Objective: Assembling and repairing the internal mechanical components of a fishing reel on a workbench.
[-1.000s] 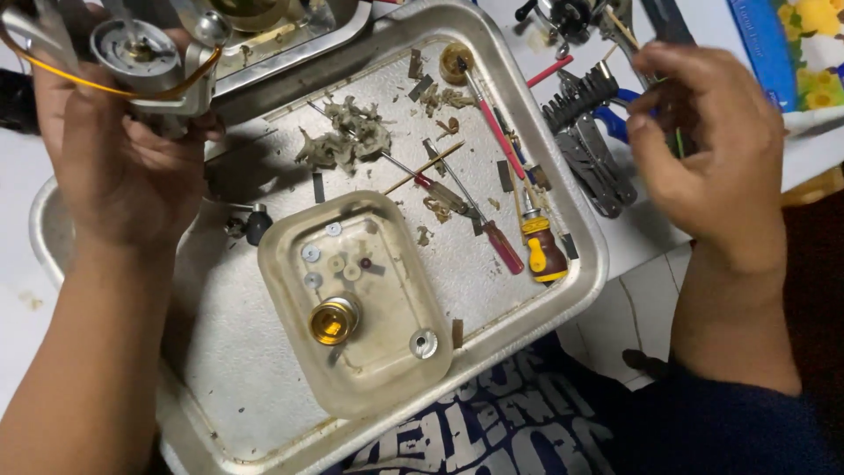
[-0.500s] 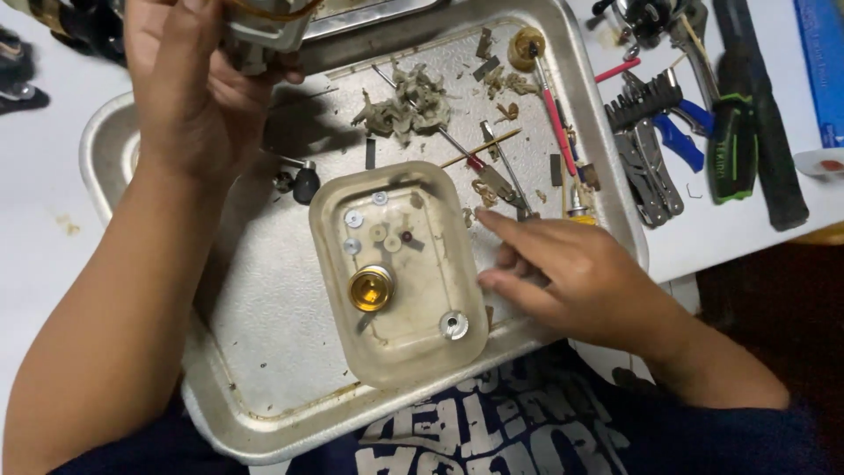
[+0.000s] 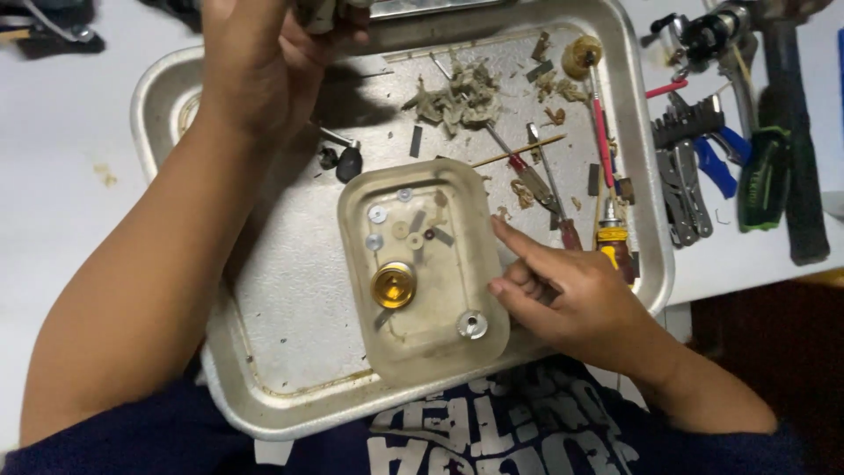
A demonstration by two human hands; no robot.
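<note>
My left hand [image 3: 264,66] is raised at the top of the view, gripping a metal mechanism [image 3: 325,13] that is mostly cut off by the frame edge. My right hand [image 3: 563,286] rests on the metal tray [image 3: 290,387] beside the right rim of a small clear plastic dish [image 3: 422,352], index finger stretched toward the rim, holding nothing. The dish holds a gold spool-shaped part [image 3: 393,285], a silver round part [image 3: 472,325] and several small washers and bits [image 3: 400,220].
Screwdrivers [image 3: 607,176], a thin wooden stick [image 3: 519,151], crumpled debris [image 3: 457,97] and small dark parts [image 3: 343,161] lie in the tray. Right of the tray, on the white table, lie a multi-tool [image 3: 690,185], blue-handled pliers [image 3: 716,163] and a dark green-handled tool [image 3: 765,176].
My right hand came down from the tools at the right and now sits by the plastic dish. My left hand lifted the mechanism further up, toward the frame's top edge.
</note>
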